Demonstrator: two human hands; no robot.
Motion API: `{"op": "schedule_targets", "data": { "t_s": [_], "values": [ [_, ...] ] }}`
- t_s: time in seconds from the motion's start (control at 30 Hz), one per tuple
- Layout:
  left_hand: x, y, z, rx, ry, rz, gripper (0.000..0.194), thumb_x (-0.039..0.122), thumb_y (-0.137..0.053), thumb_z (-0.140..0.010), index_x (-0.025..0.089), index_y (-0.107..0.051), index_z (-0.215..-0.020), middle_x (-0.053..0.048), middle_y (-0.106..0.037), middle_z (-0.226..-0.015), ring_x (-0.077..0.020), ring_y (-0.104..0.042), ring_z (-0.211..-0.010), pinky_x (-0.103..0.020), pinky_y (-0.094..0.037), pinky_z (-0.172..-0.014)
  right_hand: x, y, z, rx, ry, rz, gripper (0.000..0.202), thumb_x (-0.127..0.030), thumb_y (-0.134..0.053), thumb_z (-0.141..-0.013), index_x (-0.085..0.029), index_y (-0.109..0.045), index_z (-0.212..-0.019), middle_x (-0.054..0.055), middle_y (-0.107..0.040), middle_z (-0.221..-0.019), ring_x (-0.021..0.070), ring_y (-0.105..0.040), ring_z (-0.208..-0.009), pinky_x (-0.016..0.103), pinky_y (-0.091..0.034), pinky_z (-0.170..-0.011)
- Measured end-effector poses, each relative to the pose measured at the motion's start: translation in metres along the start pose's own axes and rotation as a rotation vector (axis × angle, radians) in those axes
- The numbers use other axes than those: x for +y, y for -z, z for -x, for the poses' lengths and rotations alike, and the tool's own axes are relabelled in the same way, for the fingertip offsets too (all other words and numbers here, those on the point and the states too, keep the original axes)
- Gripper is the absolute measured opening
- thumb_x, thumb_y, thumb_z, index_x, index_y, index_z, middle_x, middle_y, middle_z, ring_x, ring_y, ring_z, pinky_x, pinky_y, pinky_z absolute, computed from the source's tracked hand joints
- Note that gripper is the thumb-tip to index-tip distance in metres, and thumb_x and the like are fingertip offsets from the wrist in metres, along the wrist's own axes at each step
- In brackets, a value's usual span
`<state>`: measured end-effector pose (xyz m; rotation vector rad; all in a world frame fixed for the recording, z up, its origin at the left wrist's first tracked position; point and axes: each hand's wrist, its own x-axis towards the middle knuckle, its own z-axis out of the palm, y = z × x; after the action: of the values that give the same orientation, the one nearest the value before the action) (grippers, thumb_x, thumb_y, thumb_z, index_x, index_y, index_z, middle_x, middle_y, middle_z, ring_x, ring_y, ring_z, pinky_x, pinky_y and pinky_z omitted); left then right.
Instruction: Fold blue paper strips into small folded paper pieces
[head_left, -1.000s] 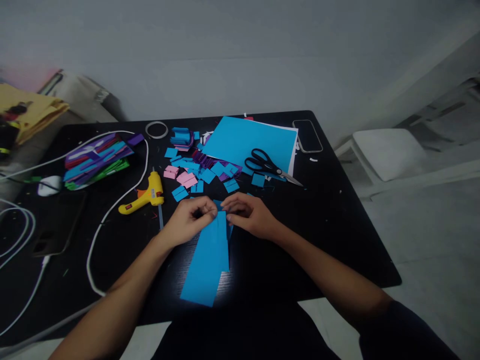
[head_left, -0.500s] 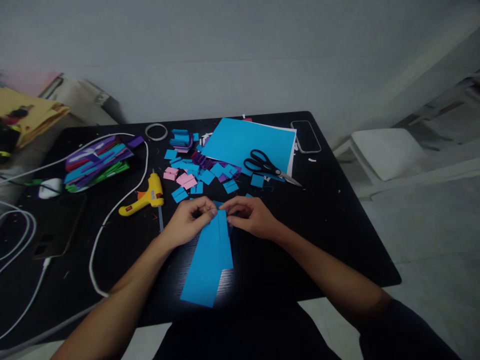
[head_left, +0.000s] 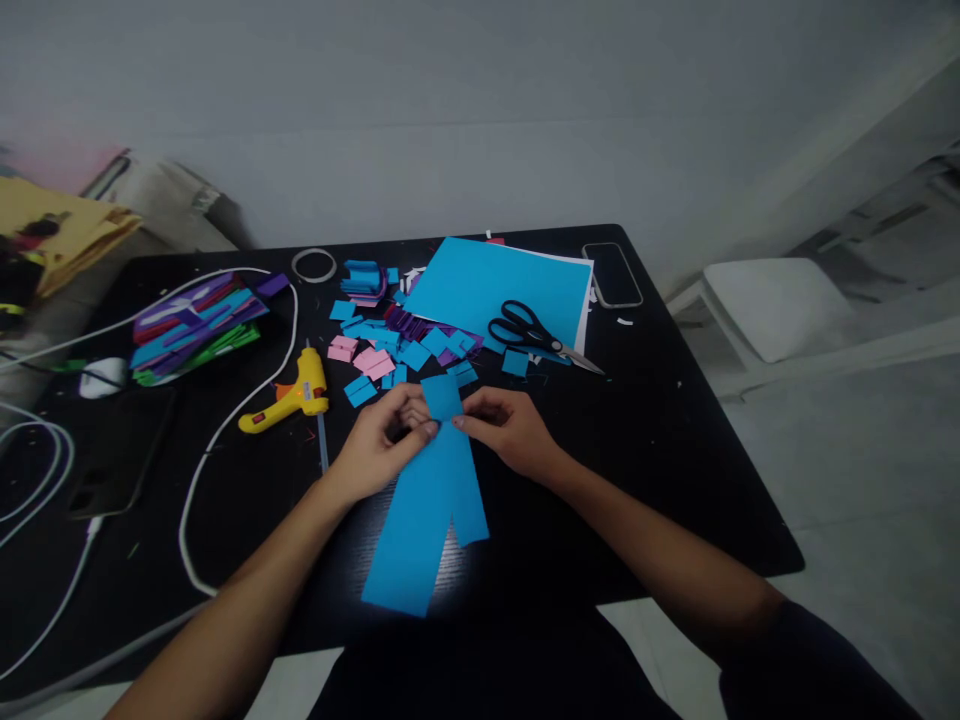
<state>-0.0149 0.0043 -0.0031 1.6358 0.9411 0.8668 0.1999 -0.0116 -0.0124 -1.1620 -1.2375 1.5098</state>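
Note:
Between my two hands is a blue paper strip (head_left: 468, 490), its upper end standing up past my fingertips. My left hand (head_left: 386, 435) pinches its left edge with thumb and fingers. On the opposite edge, my right hand (head_left: 510, 430) has its thumb and fingertips closed. A wider blue paper piece (head_left: 409, 550) lies partly beneath the strip and slants toward the table's front edge. Just beyond my hands are scattered small blue paper pieces (head_left: 415, 354) and folded pink paper pieces (head_left: 373, 361).
Black-handled scissors (head_left: 529, 332) rest on a blue sheet (head_left: 502, 275) at the back. Left of my hands lies a yellow glue gun (head_left: 300, 388), near a white cable (head_left: 196, 480). Two phones lie on the black table (head_left: 637, 470), a dark phone (head_left: 120, 455) and another phone (head_left: 613, 275).
The narrow strip's upper end has risen above my fingers, and its lower end has swung slightly right. Both hands stay in nearly the same place.

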Motion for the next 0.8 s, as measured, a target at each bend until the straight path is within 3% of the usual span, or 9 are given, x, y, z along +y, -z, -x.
{"op": "schedule_targets", "data": {
  "t_s": [0.27,0.43,0.57,0.8],
  "values": [
    [-0.007,-0.012,0.002,0.174,0.000,0.096,0.032,0.031,-0.074,-0.092,0.024,-0.048,-0.109,0.005,-0.065,-0.077,-0.0102,-0.062,-0.064,-0.022,-0.049,-0.062,-0.002,-0.006,0.003,0.082,0.048,-0.132,0.031,-0.026,-0.085,-0.074,-0.023,-0.060,-0.092,-0.005,-0.068,-0.074,0.0131,-0.065,-0.068,0.025,-0.051,-0.065],
    [0.002,-0.010,0.002,0.157,-0.031,-0.044,0.014,0.029,-0.073,-0.093,0.020,-0.065,-0.100,0.001,-0.066,-0.080,-0.0111,-0.063,-0.071,-0.024,-0.051,-0.068,-0.005,-0.005,0.005,0.080,0.122,0.027,0.011,-0.028,-0.077,-0.082,-0.021,-0.071,-0.087,0.001,-0.073,-0.082,0.0155,-0.069,-0.079,0.028,-0.054,-0.073],
    [0.007,-0.009,0.001,0.159,-0.035,-0.087,0.019,0.031,-0.078,-0.089,0.019,-0.073,-0.102,-0.001,-0.072,-0.084,-0.0135,-0.066,-0.074,-0.026,-0.056,-0.071,-0.005,-0.004,0.005,0.074,0.108,0.058,0.022,-0.033,-0.083,-0.077,-0.023,-0.077,-0.095,0.003,-0.077,-0.090,0.0189,-0.072,-0.088,0.031,-0.058,-0.079],
    [0.007,-0.007,0.000,0.165,-0.099,-0.150,0.019,0.032,-0.083,-0.085,0.021,-0.080,-0.101,-0.003,-0.075,-0.088,-0.0151,-0.067,-0.077,-0.027,-0.057,-0.073,0.001,-0.003,0.005,0.113,0.108,0.018,0.031,-0.038,-0.089,-0.073,-0.023,-0.082,-0.099,0.003,-0.079,-0.090,0.0203,-0.074,-0.087,0.034,-0.061,-0.083]
  ]
}}
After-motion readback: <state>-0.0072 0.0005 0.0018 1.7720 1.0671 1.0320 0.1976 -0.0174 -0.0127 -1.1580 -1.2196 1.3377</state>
